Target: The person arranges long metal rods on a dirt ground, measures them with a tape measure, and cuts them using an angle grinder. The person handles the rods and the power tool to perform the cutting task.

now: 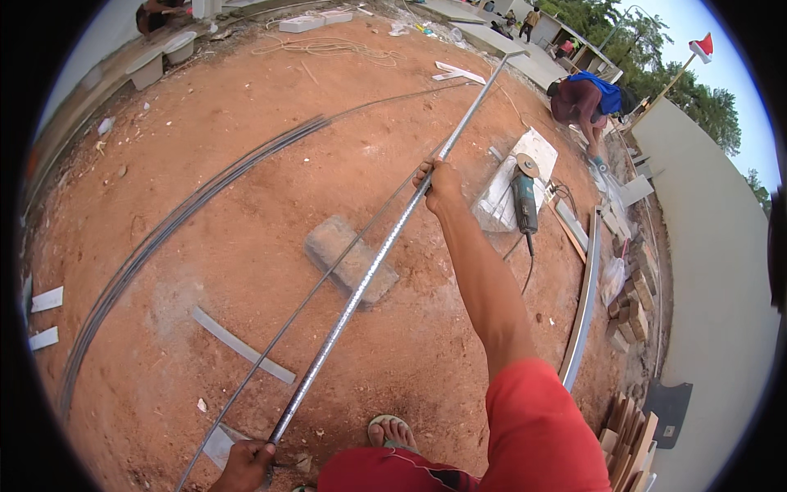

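held a long ribbed steel bar (pixel 385 246) in both hands, running from about 7 o'clock near the feet up toward 1 o'clock across the red dirt ground (pixel 246 189); right hand (pixel 438 184) stretched out near the centre, fingers wrapped shut round the bar partway along; left hand (pixel 246 466) at 6 o'clock by the lower edge, closed round the bar's near end. crossed over a grey concrete block (pixel 351 258) lying flat on the dirt just left of centre, though touching or clear of it could not be told. ran alongside a thinner rod (pixel 270 344) lying just to the left. lay at 9 o'clock: a curved bundle of rods (pixel 164 238) sweeping across the ground. rested at 3 o'clock from the right hand: an angle grinder (pixel 525 201) on a pale slab (pixel 537 152). bent over at 1 o'clock, well apart: another person (pixel 586 102) in a blue top. showed at 6 o'clock: a foot in a sandal (pixel 392 432)
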A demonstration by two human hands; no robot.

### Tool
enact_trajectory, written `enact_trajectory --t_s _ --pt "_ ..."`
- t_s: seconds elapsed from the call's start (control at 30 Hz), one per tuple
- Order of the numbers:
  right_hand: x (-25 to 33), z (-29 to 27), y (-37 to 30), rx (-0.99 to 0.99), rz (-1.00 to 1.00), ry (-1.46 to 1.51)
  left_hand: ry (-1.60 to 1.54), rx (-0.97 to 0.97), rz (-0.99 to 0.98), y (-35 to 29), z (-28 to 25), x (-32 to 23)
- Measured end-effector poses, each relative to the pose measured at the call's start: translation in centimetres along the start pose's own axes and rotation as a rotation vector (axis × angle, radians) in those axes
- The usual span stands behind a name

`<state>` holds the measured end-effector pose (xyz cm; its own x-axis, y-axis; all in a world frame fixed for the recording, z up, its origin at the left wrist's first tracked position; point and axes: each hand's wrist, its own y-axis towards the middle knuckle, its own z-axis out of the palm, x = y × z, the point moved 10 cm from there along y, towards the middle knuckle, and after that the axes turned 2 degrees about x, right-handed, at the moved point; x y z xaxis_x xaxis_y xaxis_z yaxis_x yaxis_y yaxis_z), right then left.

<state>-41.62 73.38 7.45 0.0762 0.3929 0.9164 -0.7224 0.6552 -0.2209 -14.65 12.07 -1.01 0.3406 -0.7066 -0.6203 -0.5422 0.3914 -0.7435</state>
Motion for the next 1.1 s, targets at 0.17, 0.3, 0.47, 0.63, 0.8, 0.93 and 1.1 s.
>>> enact_trajectory --t_s 0.17,0.3,0.47,0.63,0.8,0.93,1.1 --pt "0.3 -0.5 4.7 -0.003 -0.038 0.096 0.096 -0.037 0.046 3.9 1.1 -7.0" --pt "0.0 -1.8 6.3 -0.005 -0.047 0.085 0.130 -0.046 0.084 7.5 2.0 -14.8" --pt "-1.2 -3.1 7.6 -0.055 -0.033 0.111 0.149 -0.096 0.183 12.2 2.5 -19.6" --pt "-2.2 -3.3 8.2 -0.073 -0.027 0.003 0.162 -0.157 0.118 16.0 2.0 -22.9" --pt "-3.0 -4.3 10.0 -0.052 -0.020 -0.021 0.203 -0.196 0.121 18.3 1.8 -24.4" --pt "-3.5 -4.2 10.9 -0.025 -0.048 -0.012 0.198 -0.237 0.155 18.9 0.7 -24.9" --pt "-4.8 -4.2 11.1 -0.012 -0.046 0.031 0.169 -0.223 0.102 18.9 0.2 -25.3"
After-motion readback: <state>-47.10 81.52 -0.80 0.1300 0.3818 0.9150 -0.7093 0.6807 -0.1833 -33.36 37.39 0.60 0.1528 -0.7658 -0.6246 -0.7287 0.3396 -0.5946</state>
